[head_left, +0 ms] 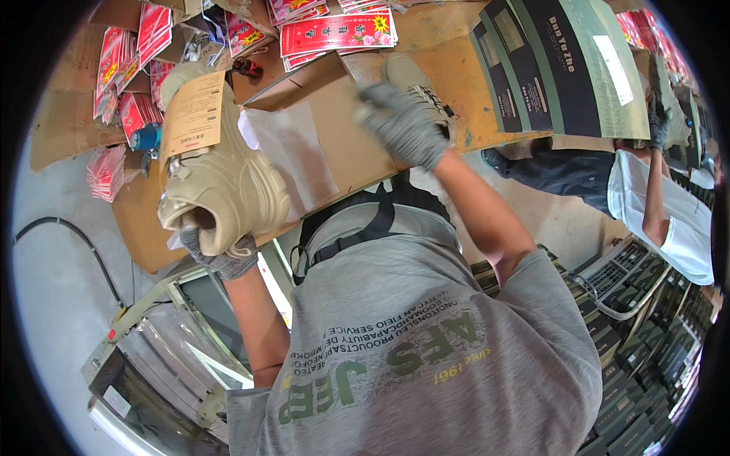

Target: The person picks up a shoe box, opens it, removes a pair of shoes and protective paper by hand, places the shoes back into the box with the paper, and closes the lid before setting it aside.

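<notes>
My left hand, in a grey knit glove, grips a beige shoe at its heel opening, fingers partly inside. A tan paper tag lies over the shoe. To its right sits an open cardboard box with white tissue paper inside. My right hand, also gloved, is over the box's right side; its fingers look stretched out and apart, their tips blurred by motion. I see nothing in it. Just beyond it another beige shoe lies on the table, partly hidden by this hand.
Red printed packets lie along the table's far side, with more in cartons at far left. Dark green shoe boxes stand at right. A co-worker's gloved hand is beyond them. A machine frame stands lower left; stacked boxes fill lower right.
</notes>
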A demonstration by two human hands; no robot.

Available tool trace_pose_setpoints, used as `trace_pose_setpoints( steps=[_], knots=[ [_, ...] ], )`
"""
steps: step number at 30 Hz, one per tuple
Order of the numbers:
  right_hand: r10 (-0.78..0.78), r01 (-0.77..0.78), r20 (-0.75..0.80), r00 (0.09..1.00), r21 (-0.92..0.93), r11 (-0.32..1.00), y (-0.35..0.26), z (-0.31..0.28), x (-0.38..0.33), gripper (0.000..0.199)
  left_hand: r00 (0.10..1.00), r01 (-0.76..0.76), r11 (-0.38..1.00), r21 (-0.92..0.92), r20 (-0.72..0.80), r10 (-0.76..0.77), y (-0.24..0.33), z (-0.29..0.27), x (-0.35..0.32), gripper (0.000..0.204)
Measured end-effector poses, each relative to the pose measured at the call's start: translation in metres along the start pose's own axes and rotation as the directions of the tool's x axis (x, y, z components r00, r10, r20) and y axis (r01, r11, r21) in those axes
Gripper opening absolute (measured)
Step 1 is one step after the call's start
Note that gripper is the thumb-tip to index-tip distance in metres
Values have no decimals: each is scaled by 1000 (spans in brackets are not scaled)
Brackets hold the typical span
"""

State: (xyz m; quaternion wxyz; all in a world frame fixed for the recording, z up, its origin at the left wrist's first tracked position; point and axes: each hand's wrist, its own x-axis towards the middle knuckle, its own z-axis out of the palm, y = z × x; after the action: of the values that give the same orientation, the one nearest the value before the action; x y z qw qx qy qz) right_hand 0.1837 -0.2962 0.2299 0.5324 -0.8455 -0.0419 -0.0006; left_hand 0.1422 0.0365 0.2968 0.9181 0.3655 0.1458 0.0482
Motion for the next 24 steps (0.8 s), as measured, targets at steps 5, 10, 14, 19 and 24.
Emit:
trace_pose_setpoints(
  steps=[5,10,14,19,24],
  knots=[
    [354,-355,-61,933,-313,881,124,-88,-14,39,1000,-29,1000,-7,-4,29,-32,-46,-10,52],
    [437,-405,216,873,-176,897,144,-105,-29,31,997,68,998,16,-44,-67,-54,-43,-20,54],
    [289,-167,189,939,-483,860,150,-102,-25,28,996,87,995,-46,33,-85,-62,-33,-18,54],
    [333,-324,46,942,-140,935,150,-93,-40,59,994,95,995,-21,57,-94,-64,-15,-21,51],
    [431,-578,410,804,367,729,211,-61,-71,52,998,70,993,93,-12,-69,-68,-21,-17,46]
  ],
)
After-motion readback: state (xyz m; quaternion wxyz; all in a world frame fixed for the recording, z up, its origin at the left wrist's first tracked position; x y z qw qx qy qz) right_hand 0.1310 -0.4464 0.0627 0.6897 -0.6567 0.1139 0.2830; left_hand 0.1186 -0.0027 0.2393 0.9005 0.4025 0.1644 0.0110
